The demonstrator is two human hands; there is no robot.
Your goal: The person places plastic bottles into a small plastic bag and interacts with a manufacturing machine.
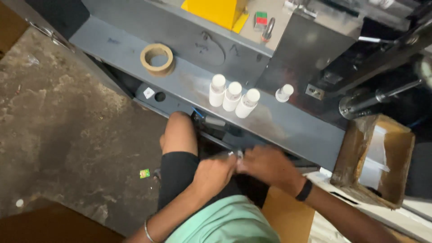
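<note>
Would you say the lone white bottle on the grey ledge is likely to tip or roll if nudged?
Probably yes. The lone white bottle stands upright, narrow and tall, apart from the three white bottles, so a nudge could topple it. Being round, it would likely roll along the grey ledge. It looks like light plastic.

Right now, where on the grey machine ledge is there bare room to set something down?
The grey ledge is bare between the tape roll and the three white bottles, and again right of the lone bottle toward the cardboard box. It is crowded around the bottles; both hands work below the ledge's edge.
</note>
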